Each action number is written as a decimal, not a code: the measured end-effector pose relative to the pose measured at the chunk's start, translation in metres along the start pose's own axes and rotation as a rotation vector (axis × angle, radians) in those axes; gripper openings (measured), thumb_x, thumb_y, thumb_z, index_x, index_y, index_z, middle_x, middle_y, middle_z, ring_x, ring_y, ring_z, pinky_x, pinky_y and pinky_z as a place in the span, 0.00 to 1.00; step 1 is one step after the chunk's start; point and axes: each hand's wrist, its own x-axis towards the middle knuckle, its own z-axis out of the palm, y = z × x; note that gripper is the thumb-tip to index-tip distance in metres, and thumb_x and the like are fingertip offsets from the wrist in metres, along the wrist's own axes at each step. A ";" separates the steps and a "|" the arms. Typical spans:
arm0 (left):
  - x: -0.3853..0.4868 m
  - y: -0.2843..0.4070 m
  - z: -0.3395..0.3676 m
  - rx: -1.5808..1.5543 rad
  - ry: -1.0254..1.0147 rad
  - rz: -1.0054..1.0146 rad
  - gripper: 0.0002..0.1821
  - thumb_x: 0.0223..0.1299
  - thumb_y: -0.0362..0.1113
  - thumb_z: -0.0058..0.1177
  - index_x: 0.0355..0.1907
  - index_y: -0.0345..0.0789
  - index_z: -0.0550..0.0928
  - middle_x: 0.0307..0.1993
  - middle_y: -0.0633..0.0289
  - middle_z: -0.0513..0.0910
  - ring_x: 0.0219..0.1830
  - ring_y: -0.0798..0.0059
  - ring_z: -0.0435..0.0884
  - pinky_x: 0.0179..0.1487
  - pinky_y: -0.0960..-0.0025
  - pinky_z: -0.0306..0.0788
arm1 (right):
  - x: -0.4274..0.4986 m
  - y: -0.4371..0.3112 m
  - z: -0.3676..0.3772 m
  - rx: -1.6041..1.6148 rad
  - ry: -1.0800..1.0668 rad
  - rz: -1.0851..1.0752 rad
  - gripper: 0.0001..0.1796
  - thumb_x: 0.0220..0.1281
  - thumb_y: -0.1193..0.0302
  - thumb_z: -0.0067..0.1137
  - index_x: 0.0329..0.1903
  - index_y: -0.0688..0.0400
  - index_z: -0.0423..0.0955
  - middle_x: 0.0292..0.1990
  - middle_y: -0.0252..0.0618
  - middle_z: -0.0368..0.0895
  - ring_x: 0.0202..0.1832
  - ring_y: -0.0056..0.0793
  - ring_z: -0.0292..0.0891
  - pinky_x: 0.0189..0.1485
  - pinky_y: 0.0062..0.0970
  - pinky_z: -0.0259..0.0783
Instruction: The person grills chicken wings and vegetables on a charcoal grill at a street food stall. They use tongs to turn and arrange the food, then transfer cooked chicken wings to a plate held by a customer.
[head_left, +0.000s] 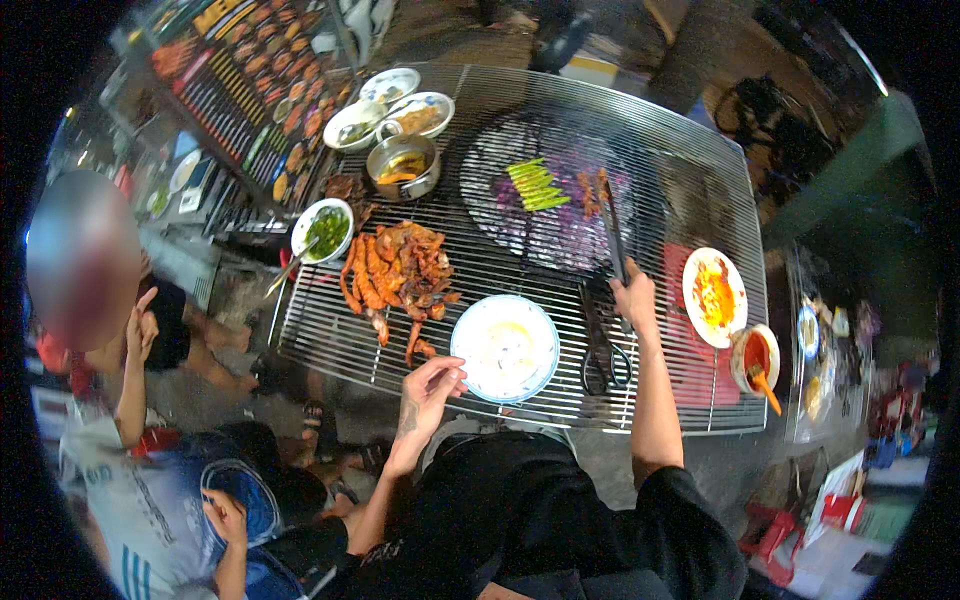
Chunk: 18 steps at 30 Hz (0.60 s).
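My right hand (637, 298) grips long metal tongs (616, 240), whose tips reach browned meat pieces (589, 196) over the glowing coals. Beside that meat, green skewered pods, perhaps okra (536, 185), lie in a row on the wire grill. My left hand (428, 394) is at the left rim of a white plate with a blue edge (505, 349), fingers slightly bent and holding nothing; whether it touches the rim is hard to tell. A heap of orange-brown grilled meat (405, 270) lies left of the plate. Black-handled scissors (600, 352) rest between the plate and my right forearm.
A steel pot (403, 166), several bowls and a bowl of chopped greens (322, 231) stand at the left. At the right are a sauce-stained plate (715, 298) and a cup of red sauce with a brush (755, 361). A seated person (142, 480) is at the left.
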 end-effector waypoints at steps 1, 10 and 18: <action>0.003 -0.009 0.003 0.029 -0.008 -0.044 0.11 0.74 0.34 0.54 0.52 0.30 0.83 0.37 0.61 0.86 0.37 0.78 0.83 0.43 0.72 0.77 | 0.001 0.006 0.001 -0.044 0.101 -0.139 0.34 0.58 0.67 0.65 0.67 0.67 0.71 0.48 0.66 0.84 0.51 0.60 0.83 0.56 0.45 0.77; 0.011 -0.068 -0.012 0.442 0.053 -0.291 0.22 0.69 0.47 0.59 0.50 0.29 0.83 0.46 0.49 0.87 0.46 0.58 0.87 0.52 0.58 0.79 | -0.062 0.061 0.006 0.286 0.097 0.072 0.35 0.66 0.75 0.61 0.75 0.64 0.65 0.37 0.43 0.81 0.24 0.25 0.72 0.26 0.31 0.70; 0.014 -0.072 -0.006 0.287 0.173 -0.382 0.30 0.71 0.48 0.58 0.58 0.24 0.68 0.42 0.45 0.84 0.40 0.61 0.88 0.45 0.61 0.80 | -0.050 0.085 0.011 0.037 0.269 -0.218 0.35 0.65 0.77 0.58 0.75 0.65 0.63 0.42 0.49 0.79 0.31 0.33 0.74 0.35 0.33 0.68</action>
